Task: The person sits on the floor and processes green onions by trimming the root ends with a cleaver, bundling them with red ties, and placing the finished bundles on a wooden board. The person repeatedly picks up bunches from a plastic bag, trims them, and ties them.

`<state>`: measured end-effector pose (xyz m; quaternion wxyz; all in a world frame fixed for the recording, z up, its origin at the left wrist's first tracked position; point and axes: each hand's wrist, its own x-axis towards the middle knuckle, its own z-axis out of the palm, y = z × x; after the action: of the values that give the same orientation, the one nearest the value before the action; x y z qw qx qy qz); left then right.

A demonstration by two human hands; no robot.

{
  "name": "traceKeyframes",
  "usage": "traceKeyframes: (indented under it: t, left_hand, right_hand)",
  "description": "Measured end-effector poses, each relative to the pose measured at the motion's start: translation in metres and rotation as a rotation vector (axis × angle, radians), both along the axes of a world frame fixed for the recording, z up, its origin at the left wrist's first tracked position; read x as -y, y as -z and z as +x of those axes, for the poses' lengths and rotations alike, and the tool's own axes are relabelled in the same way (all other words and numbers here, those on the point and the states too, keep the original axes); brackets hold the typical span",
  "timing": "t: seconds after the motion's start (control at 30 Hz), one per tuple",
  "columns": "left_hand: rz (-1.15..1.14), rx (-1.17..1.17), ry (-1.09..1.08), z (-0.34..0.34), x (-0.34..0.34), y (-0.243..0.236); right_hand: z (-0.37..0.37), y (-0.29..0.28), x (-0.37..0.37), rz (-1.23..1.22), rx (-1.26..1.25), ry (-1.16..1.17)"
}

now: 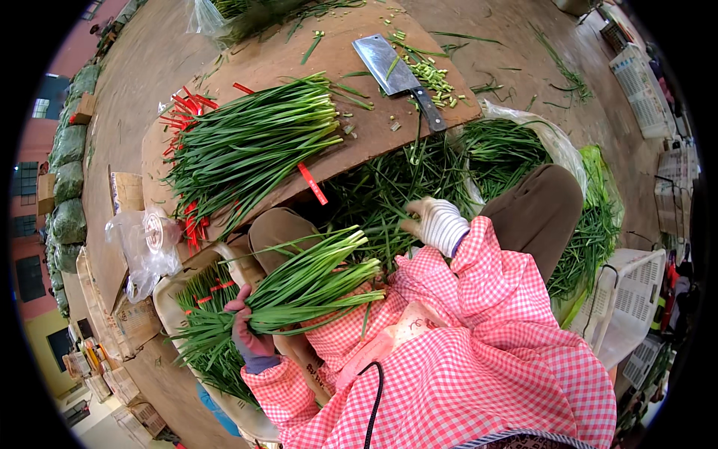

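My left hand [243, 329], in a pink glove, is closed round a bunch of green chives [307, 280] at lower centre, white-green ends pointing right. My right hand [434, 223], in a striped white glove, has its fingers curled at a heap of loose leaves [381, 187] below the board's edge; what they hold is unclear. On the wooden board [292, 45] lie a large chive bundle [247, 142], red tape strips [313, 183], a cleaver [385, 63] with black handle and chopped stem bits [437, 82].
A basket [161, 299] of taped bunches is at left beside plastic film [146, 277]. A bag [562, 138] of leaves and white crates [636, 299] are at right. Green sacks [69, 157] line the far left. My knees [542, 206] are under the board's edge.
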<state>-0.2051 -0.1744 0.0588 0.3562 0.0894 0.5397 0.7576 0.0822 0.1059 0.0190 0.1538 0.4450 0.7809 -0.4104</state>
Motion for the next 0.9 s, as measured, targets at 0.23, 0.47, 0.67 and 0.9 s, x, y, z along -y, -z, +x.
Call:
traceKeyframes:
  t: [0.23, 0.47, 0.67, 0.9]
  left_hand:
    - [-0.024, -0.018, 0.022, 0.001, -0.012, -0.015]
    - [-0.032, -0.106, 0.070, -0.001, -0.005, -0.011]
    - [-0.022, -0.043, 0.044, 0.005, -0.012, -0.018]
    - [-0.008, -0.055, 0.072, 0.005, -0.011, -0.018]
  right_hand:
    - [-0.081, -0.048, 0.015, -0.144, -0.471, -0.206]
    - [-0.044, -0.018, 0.008, -0.371, -0.639, 0.605]
    - [-0.048, -0.053, 0.022, 0.122, -0.480, -0.084]
    - [-0.063, -0.025, 0.048, 0.112, -0.479, -0.149]
